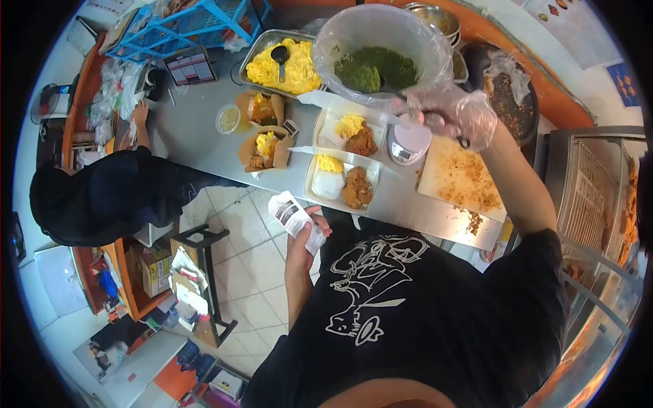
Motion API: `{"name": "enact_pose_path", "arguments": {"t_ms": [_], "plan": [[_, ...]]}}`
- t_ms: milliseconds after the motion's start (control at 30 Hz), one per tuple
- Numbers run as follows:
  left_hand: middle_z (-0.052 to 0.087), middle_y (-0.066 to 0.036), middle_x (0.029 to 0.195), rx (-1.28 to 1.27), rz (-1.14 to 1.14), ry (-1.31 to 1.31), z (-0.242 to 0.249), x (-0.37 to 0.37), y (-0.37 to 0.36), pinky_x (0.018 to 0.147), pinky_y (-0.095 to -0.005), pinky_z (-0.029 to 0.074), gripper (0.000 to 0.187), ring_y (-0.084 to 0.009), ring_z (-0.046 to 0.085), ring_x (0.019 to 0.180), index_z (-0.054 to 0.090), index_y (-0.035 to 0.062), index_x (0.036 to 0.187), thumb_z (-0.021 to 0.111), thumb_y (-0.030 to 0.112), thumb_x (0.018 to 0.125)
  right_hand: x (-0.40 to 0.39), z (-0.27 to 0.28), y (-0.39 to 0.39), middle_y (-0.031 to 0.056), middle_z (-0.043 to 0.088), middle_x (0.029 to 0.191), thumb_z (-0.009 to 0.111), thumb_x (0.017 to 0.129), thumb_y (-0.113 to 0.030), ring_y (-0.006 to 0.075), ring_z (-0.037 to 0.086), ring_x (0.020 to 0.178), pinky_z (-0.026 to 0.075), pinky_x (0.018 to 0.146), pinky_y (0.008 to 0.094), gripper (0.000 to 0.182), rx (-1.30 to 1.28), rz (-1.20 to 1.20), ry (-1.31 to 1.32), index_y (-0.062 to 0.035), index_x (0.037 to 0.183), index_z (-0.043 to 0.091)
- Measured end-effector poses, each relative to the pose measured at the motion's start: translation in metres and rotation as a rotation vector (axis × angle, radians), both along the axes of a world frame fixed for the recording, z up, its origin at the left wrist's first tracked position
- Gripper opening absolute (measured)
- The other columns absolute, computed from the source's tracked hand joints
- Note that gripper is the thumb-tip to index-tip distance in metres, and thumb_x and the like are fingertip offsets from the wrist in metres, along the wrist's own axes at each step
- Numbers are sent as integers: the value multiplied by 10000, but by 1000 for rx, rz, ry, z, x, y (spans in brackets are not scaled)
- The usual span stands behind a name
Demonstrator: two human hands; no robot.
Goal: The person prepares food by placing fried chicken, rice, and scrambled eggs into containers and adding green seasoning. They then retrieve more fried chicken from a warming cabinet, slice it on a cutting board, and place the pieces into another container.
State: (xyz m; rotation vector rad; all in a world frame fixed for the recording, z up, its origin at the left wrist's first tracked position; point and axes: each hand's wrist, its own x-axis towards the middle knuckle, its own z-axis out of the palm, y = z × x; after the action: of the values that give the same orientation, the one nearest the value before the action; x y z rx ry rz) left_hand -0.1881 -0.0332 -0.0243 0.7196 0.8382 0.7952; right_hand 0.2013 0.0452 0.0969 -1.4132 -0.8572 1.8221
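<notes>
My left hand (309, 234), bare, grips a crumpled white printed receipt (289, 214) below the counter's front edge. In a clear plastic glove, my right hand (462, 119) is closed around a dark-handled utensil (464, 143) beside a large plastic-lined bowl (439, 54) of green sauce (384, 64). The utensil's far end is hard to make out. Below the bowl are two open white takeaway boxes; the nearer box (314, 194) holds rice, scrambled egg and fried chicken (357, 187), and the farther box (323, 132) holds egg (350, 126) and chicken (360, 141).
A pink-topped scale (410, 141) and a crumb-covered cutting board (459, 173) lie to the right. Leftward are brown food cartons (264, 148), a sauce cup (228, 118) and an egg tray (289, 64). Another person (102, 194) in dark clothing works at the left.
</notes>
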Motion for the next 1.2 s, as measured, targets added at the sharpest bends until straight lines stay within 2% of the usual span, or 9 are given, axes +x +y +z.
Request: {"name": "enact_pose_path", "arguments": {"t_ms": [167,300,367,467,600,700,800,967,1200], "plan": [[577,-111,864,-76,-9,52,0,0,-23,793,-393,496,486,-214,573,772,485,0,1286,555,316,923,-18,-33,-28,-25,543,666,627,915,-285,17,404,472,261,356,187,395,-119,77,166,49,1127,619],[597,-117,897,-130,-4,65,12,4,-29,791,-366,496,458,-209,584,815,472,-22,1293,533,262,938,-30,-75,-35,-5,578,698,640,878,-229,21,425,506,308,389,195,293,-157,26,59,10,1047,645],[594,-113,898,-128,-4,92,17,7,-30,797,-364,490,463,-209,579,819,473,-22,1292,538,268,937,-34,-108,-39,5,595,703,620,877,-210,68,479,535,397,453,233,241,-163,15,52,2,984,658],[586,-103,899,-120,7,80,14,8,-33,806,-358,479,481,-207,567,836,474,-23,1296,552,280,932,-46,-168,-48,46,632,693,509,888,-112,148,571,565,479,553,303,196,108,23,-614,-45,942,686],[586,-103,895,-132,33,101,23,9,-37,803,-352,479,504,-205,568,832,489,-19,1285,583,306,911,-52,-197,-54,76,662,732,507,880,-101,155,599,601,496,578,309,235,278,-43,-861,-31,1013,688],[588,-105,896,-120,42,111,21,5,-42,798,-348,478,511,-206,568,831,488,-18,1284,586,312,907,-52,-196,-50,58,673,764,529,886,-120,142,583,592,483,545,296,259,229,-99,-706,-48,1079,685],[589,-107,898,-96,53,125,27,3,-44,793,-345,475,521,-208,568,832,490,-16,1281,595,324,899,-44,-167,-50,64,674,784,563,899,-199,136,601,637,490,585,303,251,-73,-160,-418,-21,1041,670],[591,-107,896,-74,57,110,21,1,-51,792,-347,472,526,-210,567,829,490,-17,1280,600,326,896,-37,-137,-77,-9,587,781,572,937,-209,7,419,544,306,399,146,326,-172,-271,190,1,1186,596],[596,-105,913,-65,16,51,17,8,-54,802,-349,480,493,-187,575,828,471,-36,1293,561,279,924,-47,-69,-108,-57,528,739,583,918,-192,-12,369,490,254,368,132,369,-147,-289,288,34,1209,569]]}}
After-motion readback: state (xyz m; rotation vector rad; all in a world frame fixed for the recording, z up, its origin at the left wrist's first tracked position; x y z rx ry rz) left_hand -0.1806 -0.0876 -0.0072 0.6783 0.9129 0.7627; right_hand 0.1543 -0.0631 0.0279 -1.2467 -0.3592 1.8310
